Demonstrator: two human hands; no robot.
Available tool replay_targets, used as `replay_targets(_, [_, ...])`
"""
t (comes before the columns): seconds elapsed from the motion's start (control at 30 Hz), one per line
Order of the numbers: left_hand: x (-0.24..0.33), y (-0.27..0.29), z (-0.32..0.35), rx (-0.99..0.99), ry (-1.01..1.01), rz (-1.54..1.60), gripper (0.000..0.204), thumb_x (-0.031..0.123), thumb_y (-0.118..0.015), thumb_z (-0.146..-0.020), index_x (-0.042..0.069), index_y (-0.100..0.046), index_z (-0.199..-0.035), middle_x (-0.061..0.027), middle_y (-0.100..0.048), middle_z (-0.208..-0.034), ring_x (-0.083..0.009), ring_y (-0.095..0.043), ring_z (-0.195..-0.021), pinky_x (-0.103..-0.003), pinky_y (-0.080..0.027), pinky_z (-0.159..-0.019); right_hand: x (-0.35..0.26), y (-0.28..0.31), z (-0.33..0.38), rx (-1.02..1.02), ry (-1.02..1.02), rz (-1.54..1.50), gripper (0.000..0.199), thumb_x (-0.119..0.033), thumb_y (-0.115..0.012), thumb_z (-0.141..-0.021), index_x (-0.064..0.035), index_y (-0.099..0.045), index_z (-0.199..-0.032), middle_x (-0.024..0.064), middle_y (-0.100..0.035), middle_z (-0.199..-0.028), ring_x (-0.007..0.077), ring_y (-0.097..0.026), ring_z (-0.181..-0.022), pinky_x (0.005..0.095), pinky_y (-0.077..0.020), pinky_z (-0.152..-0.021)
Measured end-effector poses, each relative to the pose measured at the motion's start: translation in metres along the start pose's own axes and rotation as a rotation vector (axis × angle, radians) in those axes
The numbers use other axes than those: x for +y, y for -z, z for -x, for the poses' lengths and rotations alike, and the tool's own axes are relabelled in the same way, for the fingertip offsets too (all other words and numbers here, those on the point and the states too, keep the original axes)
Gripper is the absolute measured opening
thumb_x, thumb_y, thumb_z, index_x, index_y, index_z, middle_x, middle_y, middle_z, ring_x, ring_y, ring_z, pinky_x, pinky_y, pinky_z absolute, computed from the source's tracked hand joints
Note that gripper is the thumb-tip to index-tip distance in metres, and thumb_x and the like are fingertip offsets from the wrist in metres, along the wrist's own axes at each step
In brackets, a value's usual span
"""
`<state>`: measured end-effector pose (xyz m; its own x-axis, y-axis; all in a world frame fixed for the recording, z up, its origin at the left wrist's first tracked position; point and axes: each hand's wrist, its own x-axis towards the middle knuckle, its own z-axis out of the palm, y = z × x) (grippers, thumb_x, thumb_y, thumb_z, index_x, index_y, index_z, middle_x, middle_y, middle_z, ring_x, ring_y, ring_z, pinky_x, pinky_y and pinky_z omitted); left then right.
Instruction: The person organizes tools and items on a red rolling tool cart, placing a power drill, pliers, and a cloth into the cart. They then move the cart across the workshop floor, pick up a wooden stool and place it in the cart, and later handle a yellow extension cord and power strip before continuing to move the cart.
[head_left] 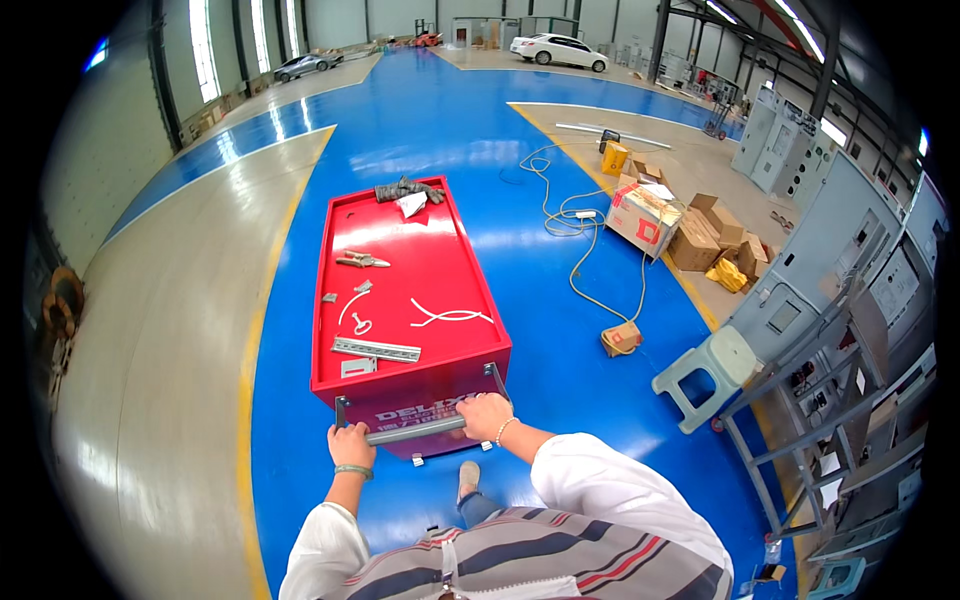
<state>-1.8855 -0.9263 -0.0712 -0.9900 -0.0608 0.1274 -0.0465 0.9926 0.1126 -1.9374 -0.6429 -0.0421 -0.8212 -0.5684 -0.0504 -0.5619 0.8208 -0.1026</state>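
Note:
My left hand is wrapped round the left end of a grey push handle. Toward the handle's other end, my right hand grips it too. The handle belongs to a red cart with a raised rim, standing in front of me. On its top lie a slotted metal rail, a small metal plate, crossed white strips, a curved white piece and pliers. Dark gloves and a white paper rest at the far end.
Right of the blue lane stand a pale plastic stool, a grey metal frame, cabinets and cardboard boxes. A cable trails on the floor near a small box. Far off, a white car is parked.

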Motion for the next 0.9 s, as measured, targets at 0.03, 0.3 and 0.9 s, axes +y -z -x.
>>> replay_targets(0.03, [-0.006, -0.004, -0.019, 0.002, -0.001, -0.005, 0.011, 0.013, -0.066, -0.068, 0.015, -0.066, -0.079, -0.0059, -0.065, -0.077, -0.0243, -0.062, -0.081, -0.042, -0.037, -0.095, 0.005, -0.006, -0.019, 0.01, 0.003, 0.0, 0.023, -0.026, -0.065, -0.071, -0.0093, -0.062, -0.086, 0.0075, -0.066, -0.086, 0.0251, -0.065, -0.082, 0.038, -0.0514, -0.071])
replay_targets(0.3, [-0.049, -0.061, -0.163, -0.068, 0.031, -0.111, 0.012, 0.016, -0.068, -0.068, 0.017, -0.066, -0.08, -0.0049, -0.065, -0.08, -0.023, -0.062, -0.083, -0.04, -0.039, -0.09, 0.061, -0.029, -0.168, -0.034, 0.001, -0.019, 0.026, -0.027, -0.065, -0.071, -0.0098, -0.062, -0.089, 0.0082, -0.066, -0.088, 0.0262, -0.065, -0.083, 0.039, -0.0518, -0.07])
replay_targets(0.9, [-0.117, -0.113, -0.604, -0.183, -0.156, 0.007, 0.017, 0.017, -0.066, -0.069, 0.015, -0.064, -0.085, -0.0069, -0.067, -0.083, -0.0244, -0.064, -0.084, -0.043, -0.039, -0.093, 0.223, 0.003, -0.556, -0.025, -0.123, 0.049, 0.028, -0.034, -0.068, -0.067, -0.0106, -0.063, -0.083, 0.0085, -0.066, -0.086, 0.0261, -0.065, -0.082, 0.0383, -0.0518, -0.072])
